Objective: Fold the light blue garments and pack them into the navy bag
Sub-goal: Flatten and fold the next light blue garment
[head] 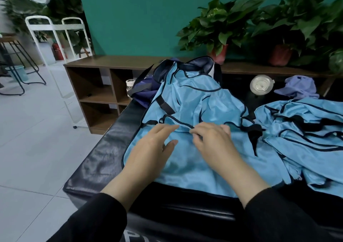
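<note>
Glossy light blue garment [194, 100] (navy piping), flat left hand [154, 145], right hand [213, 141] pinching trim

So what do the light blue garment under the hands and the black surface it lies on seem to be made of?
Light blue garment: thin synthetic fabric, probably polyester, judging by its soft sheen and fine creases; dark binding edges it. Black surface: padded leather or vinyl, which one is unclear; it looks glossy and wrinkled.

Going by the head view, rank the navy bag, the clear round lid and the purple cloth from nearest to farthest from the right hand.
From the right hand:
1. Navy bag, straight beyond it, under the blue garment.
2. Clear round lid, farther back on the right.
3. Purple cloth, farthest right.
</note>
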